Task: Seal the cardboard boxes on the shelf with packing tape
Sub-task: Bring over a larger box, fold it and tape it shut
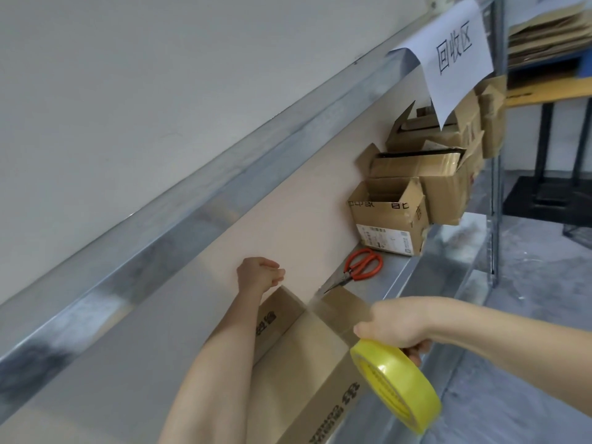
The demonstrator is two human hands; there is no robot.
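Observation:
A closed cardboard box (301,357) lies on the metal shelf (394,277) right in front of me. My right hand (397,325) grips a yellow roll of packing tape (395,382) at the box's near right edge. A clear strip of tape (333,310) runs from the roll over the box's top toward its far end. My left hand (259,274) is at the far end of the box with its fingers curled; what they touch is hidden. Several other cardboard boxes (390,216) stand further right on the shelf, some with open flaps.
Red-handled scissors (358,267) lie on the shelf between the near box and the others. A paper sign (455,56) hangs from the shelf beam above. A shelf post (496,155) stands at the right; beyond it are flattened cardboard (547,30) and grey floor.

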